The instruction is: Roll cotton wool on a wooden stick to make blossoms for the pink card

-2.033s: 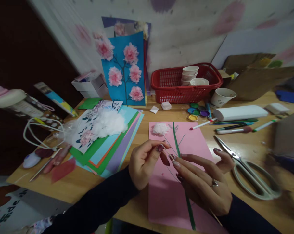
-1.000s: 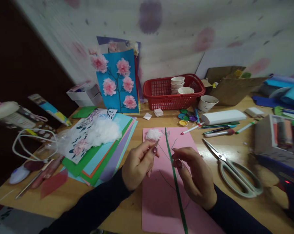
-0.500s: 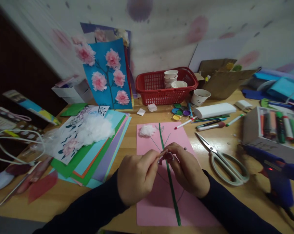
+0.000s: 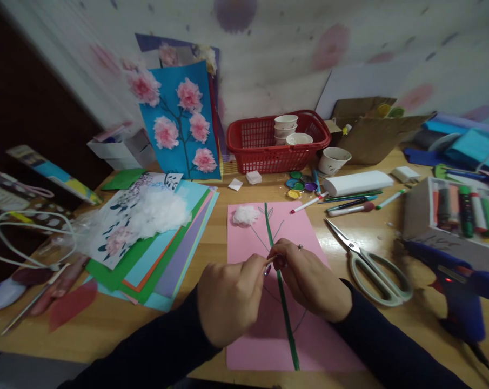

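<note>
Over the middle of a pink sheet of paper [image 4: 256, 346], my left hand [image 4: 230, 300] and my right hand [image 4: 311, 281] meet with their fingertips pinched together. Whatever they hold between them is small and mostly hidden by the fingers; I cannot make it out. A green painted stem [image 4: 287, 319] runs down the sheet below the hands, with thin drawn branches and leaves beside it. At the sheet's upper left sits a white fluffy flower [image 4: 245, 215]. Scissors [image 4: 369, 262] lie to the right of my right hand.
Coloured papers [image 4: 179, 270] carry a pile of white tissue [image 4: 163, 210] at left. Behind stand a blue flower picture [image 4: 179, 156] and a red basket [image 4: 264, 160] with cups. On the right are a glue gun [image 4: 457, 294], a box of markers [image 4: 418, 216] and paint pots [image 4: 295, 183].
Both hands stay pinched together over the pink sheet. The fingers of my right hand have curled in slightly closer to the left fingertips.
</note>
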### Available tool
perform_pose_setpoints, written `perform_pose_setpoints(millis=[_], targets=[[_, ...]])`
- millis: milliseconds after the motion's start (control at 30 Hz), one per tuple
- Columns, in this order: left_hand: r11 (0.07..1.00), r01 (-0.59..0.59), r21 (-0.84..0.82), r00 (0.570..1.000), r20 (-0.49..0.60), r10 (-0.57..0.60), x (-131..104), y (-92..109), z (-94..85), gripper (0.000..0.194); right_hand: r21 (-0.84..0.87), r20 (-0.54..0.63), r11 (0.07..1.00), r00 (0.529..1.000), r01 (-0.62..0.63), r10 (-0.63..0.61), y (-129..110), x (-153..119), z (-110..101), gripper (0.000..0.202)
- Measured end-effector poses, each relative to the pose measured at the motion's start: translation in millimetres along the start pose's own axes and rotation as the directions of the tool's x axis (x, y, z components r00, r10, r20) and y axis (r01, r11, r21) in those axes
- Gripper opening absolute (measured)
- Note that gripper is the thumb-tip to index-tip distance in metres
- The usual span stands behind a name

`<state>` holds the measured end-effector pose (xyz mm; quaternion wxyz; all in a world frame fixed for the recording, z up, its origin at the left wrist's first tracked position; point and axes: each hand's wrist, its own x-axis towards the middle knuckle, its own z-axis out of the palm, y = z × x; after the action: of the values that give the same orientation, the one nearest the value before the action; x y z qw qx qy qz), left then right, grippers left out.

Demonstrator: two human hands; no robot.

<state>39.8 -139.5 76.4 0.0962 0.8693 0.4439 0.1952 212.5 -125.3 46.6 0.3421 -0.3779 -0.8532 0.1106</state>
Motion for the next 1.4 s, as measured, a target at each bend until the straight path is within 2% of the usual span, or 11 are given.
perform_pose_setpoints(millis=[100,233,367,467,600,733,900,1000,1100,1300,1400], targets=[[0.996,0.051,-0.074,0.997,0.066,-0.047,0.3,1.5,2.5,0.023,-0.066,-0.021,0.997,0.999,0.044,-0.045,0.1,-0.6,1.4,0.022],[0.936,0.169,-0.308,0.982,0.137,-0.132,1.8,5.2,1.5,0.02,-0.127,-0.059,0.991,0.997,0.048,-0.056,-2.7,-1.6,3.1,0.021],[0.734,0.302,-0.608,0.946,0.287,-0.152,2.2,4.6,-5.4,0.022,-0.156,-0.108,0.986,0.992,0.054,-0.071,-3.3,-2.0,1.3,0.019],[0.605,0.362,-0.709,0.928,0.335,-0.162,0.7,2.1,-10.1,0.025,-0.138,-0.138,0.99,0.99,-0.011,-0.008,-0.5,-1.6,-2.3,0.02],[0.691,0.324,-0.646,0.943,0.275,-0.185,-1.0,1.5,-12.5,0.024,-0.01,-0.074,0.999,0.997,-0.035,0.034,-1.3,-0.8,-5.3,0.018],[0.78,0.271,-0.564,0.958,0.238,-0.16,-0.5,3.7,-11.7,0.022,-0.018,-0.027,1.0,1.0,-0.004,0.004,-7.2,-0.9,-4.0,0.017],[0.76,0.293,-0.579,0.95,0.267,-0.164,0.7,4.4,-7.0,0.024,-0.115,-0.063,0.99,0.994,0.078,-0.086,-6.5,-2.7,0.4,0.021],[0.649,0.347,-0.677,0.935,0.304,-0.183,1.3,5.0,-2.5,0.027,-0.181,-0.126,0.976,0.982,0.119,-0.143,-2.5,-3.7,3.5,0.021],[0.497,0.413,-0.763,0.91,0.362,-0.2,2.0,5.3,1.9,0.029,-0.195,-0.154,0.975,0.979,0.102,-0.134,0.9,-3.9,5.0,0.022],[0.261,0.504,-0.823,0.863,0.486,-0.136,3.6,-3.6,12.4,0.034,0.017,-0.066,0.998,0.996,0.059,-0.058,4.7,-3.3,2.8,0.013],[0.201,0.567,-0.799,0.822,0.566,-0.067,5.5,-14.8,15.4,0.036,0.096,0.0,0.995,0.999,0.037,-0.037,6.4,-5.9,1.6,0.014]])
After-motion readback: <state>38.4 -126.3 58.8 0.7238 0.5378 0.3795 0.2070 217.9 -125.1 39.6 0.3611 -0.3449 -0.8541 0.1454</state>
